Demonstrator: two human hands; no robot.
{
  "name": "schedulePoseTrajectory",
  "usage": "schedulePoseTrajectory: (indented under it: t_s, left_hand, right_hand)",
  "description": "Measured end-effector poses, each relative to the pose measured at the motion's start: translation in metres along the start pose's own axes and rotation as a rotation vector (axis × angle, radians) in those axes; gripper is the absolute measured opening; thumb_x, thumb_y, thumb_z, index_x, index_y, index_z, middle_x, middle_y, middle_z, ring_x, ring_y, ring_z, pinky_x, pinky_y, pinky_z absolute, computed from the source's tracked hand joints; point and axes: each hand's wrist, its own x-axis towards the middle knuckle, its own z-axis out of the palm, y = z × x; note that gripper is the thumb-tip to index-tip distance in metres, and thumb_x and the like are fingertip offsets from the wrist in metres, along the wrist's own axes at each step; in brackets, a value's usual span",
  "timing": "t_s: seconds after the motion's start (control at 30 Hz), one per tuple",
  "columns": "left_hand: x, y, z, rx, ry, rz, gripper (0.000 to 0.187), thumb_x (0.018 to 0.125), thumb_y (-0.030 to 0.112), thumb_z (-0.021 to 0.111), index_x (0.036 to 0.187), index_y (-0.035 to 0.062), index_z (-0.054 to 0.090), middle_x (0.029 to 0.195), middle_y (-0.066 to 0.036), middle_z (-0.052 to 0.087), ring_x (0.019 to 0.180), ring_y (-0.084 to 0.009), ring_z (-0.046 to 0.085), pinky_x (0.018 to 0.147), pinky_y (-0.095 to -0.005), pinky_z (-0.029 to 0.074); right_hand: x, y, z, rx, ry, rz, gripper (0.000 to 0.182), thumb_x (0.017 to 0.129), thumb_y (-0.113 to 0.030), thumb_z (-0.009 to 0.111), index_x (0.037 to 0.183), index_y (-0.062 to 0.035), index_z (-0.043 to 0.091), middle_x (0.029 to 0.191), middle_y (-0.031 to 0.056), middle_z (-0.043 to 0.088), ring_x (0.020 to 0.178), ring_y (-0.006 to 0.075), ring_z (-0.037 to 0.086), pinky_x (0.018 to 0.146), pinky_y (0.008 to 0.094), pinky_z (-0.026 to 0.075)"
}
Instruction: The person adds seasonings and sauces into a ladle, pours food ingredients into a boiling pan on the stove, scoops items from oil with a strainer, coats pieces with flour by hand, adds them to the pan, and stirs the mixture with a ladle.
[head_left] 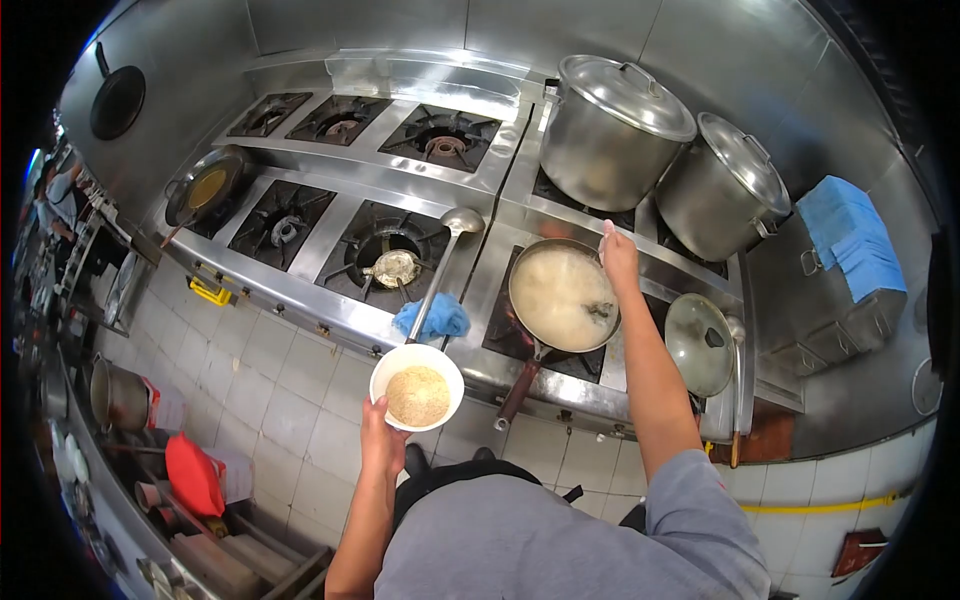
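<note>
- Pan (575,349) sits on a front burner of the stove (316,235), right-hand section, near its left edge; cloudy liquid (552,285) inside w/ a dark clump (600,311) at the right.
- Pan handle (518,398) juts past the stove's front edge; no hand on it.
- L. hand (381,437) has the white bowl (452,375) clasped, thumb at rim; pale grainy stuff (418,396) inside. Bowl's off the front edge, nr the ladle's handle end.
- R. hand (620,258) is up at the pan's far right rim, fingers bunched tog.; can't tell if anything's pinched.
- Open room: bare burners along the back-left edge, plus a front one (283,228); tiled floor (290,408) clear along the front-left edge.
- In the way: ladle (463,221) lying back-to-front left of pan, handle by a crumpled blue cloth (440,317) at the front edge.
- R. forearm cuts across btwn pan & glass lid (697,350), which is twd the stove's right edge, w/ a long-handled utensil (738,375) just beside.
- Two big lidded pots (612,135) (715,195) crowd the back-right corner, behind pan.
- Wok (232,180) w/ yellowish liquid at the far left end.
</note>
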Motion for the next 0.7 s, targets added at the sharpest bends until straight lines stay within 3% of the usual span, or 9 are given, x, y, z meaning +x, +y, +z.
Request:
schedulePoseTrajectory:
  t_s: [0.07,0.17,0.23,0.3,0.47,0.57,0.63,0.67,0.7]
  left_hand:
    - [-0.003,-0.002,0.001,-0.007,-0.015,0.005,0.051,0.093,0.032,0.045,0.135,0.0065,0.032,0.128,-0.017,0.05,0.11,-0.0326,0.059,0.083,-0.0496,0.055]
    - [-0.009,-0.007,0.006,-0.009,0.016,-0.006,0.051,0.093,0.032,0.045,0.135,0.0065,0.032,0.129,-0.017,0.049,0.11,-0.0326,0.058,0.084,-0.0497,0.054]
    - [-0.012,-0.008,0.008,-0.001,0.009,-0.015,0.051,0.093,0.032,0.045,0.136,0.0063,0.032,0.129,-0.017,0.049,0.111,-0.0328,0.058,0.084,-0.0499,0.054]
    - [-0.014,-0.01,0.01,0.007,0.0,-0.024,0.051,0.093,0.031,0.045,0.136,0.0062,0.031,0.129,-0.017,0.048,0.112,-0.033,0.057,0.085,-0.0502,0.054]
    - [-0.015,-0.014,0.012,-0.005,0.006,-0.031,0.053,0.093,0.031,0.044,0.138,0.0057,0.03,0.131,-0.018,0.047,0.114,-0.0338,0.056,0.088,-0.0513,0.052]
    - [-0.017,-0.012,0.016,0.004,-0.003,-0.023,0.053,0.093,0.031,0.044,0.138,0.0058,0.029,0.132,-0.018,0.047,0.115,-0.0342,0.055,0.089,-0.0521,0.051]
    - [-0.018,-0.012,0.016,0.004,-0.01,-0.013,0.053,0.094,0.031,0.044,0.138,0.0058,0.029,0.132,-0.018,0.046,0.115,-0.0345,0.055,0.089,-0.0524,0.051]
    - [-0.018,-0.012,0.016,0.003,-0.017,-0.005,0.053,0.094,0.031,0.043,0.138,0.0058,0.029,0.132,-0.018,0.046,0.115,-0.0347,0.055,0.089,-0.0526,0.051]
    - [-0.017,-0.013,0.014,0.005,-0.016,-0.004,0.053,0.094,0.031,0.043,0.138,0.0058,0.029,0.132,-0.018,0.046,0.115,-0.0347,0.055,0.089,-0.0526,0.051]
  right_hand:
    - [0.001,0.003,0.0,-0.073,0.036,-0.035,0.043,0.096,-0.036,0.05,0.07,-0.0029,0.057,0.053,0.0017,0.049,0.046,0.0138,0.045,0.047,0.0299,0.037]
    - [0.0,0.013,-0.001,0.172,-0.1,0.161,0.031,0.093,-0.028,0.054,0.074,-0.0043,0.055,0.063,0.0015,0.053,0.056,0.0145,0.047,0.055,0.0297,0.04]
    - [0.001,0.029,0.0,0.241,-0.222,0.112,0.013,0.088,-0.017,0.055,0.084,-0.0045,0.057,0.077,0.0028,0.056,0.067,0.0153,0.049,0.063,0.0295,0.043]
    - [-0.004,0.025,-0.007,0.213,-0.265,0.132,0.01,0.086,-0.012,0.054,0.091,-0.0039,0.058,0.084,0.0039,0.057,0.073,0.0152,0.051,0.066,0.0292,0.043]
    - [-0.016,-0.001,-0.027,0.124,-0.347,0.153,0.02,0.087,-0.006,0.05,0.103,-0.0028,0.061,0.091,0.0066,0.062,0.078,0.0155,0.055,0.07,0.0294,0.046]
    - [-0.011,0.005,-0.03,0.025,-0.259,-0.026,0.022,0.09,-0.009,0.049,0.106,-0.0021,0.062,0.09,0.0074,0.064,0.078,0.0165,0.057,0.071,0.0306,0.047]
    - [-0.014,0.0,-0.031,0.011,-0.222,-0.026,0.021,0.092,-0.014,0.049,0.1,0.0007,0.061,0.087,0.0193,0.065,0.083,0.0288,0.062,0.075,0.0367,0.048]
    - [-0.011,0.007,-0.029,0.013,-0.222,-0.026,0.021,0.092,-0.014,0.049,0.1,0.0007,0.061,0.087,0.0193,0.065,0.083,0.0288,0.062,0.075,0.0367,0.048]
    - [-0.009,0.014,-0.026,-0.103,-0.173,-0.129,0.025,0.093,-0.019,0.048,0.097,0.0016,0.061,0.088,0.022,0.064,0.083,0.034,0.062,0.076,0.0394,0.048]
